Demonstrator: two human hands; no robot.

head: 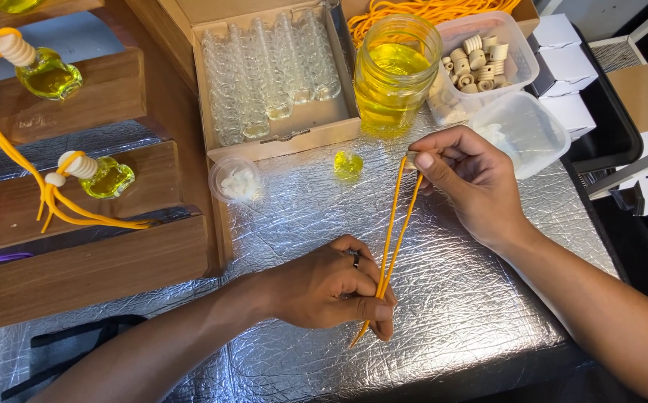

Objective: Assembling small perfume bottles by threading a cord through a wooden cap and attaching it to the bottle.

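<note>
The worktop (488, 298) is covered in crinkled silver foil sheeting. At its left stands a stepped wooden rack (100, 269); two small bottles of yellow liquid (107, 177) rest on its steps, each with a pale wooden cap and an orange cord trailing off it.

At the back lies an open cardboard box (279, 138) packed with rows of empty clear glass bottles (264, 75). Just right of the box stands a glass jar of yellow liquid (393, 71), and beside that a clear plastic tub (522, 63) holding pale wooden caps (477, 60). A second clear tub (525, 134) lies in front of it, close to the right hand.

The right hand (473, 183) is closed in a pinch, thumb and forefinger gripping the upper end of a doubled orange cord (395, 231); a small pale piece shows at the fingertips, too small to identify. The cord runs taut and slanting down to the left hand (331, 287), which is closed around its lower end, the loose tips poking out below the fingers. A dark ring sits on one finger.

A small round lidded cup of white pieces (236, 181) stands in front of the box. One small filled yellow bottle (348, 164) sits alone on the foil, between the cup and the right hand.
</note>
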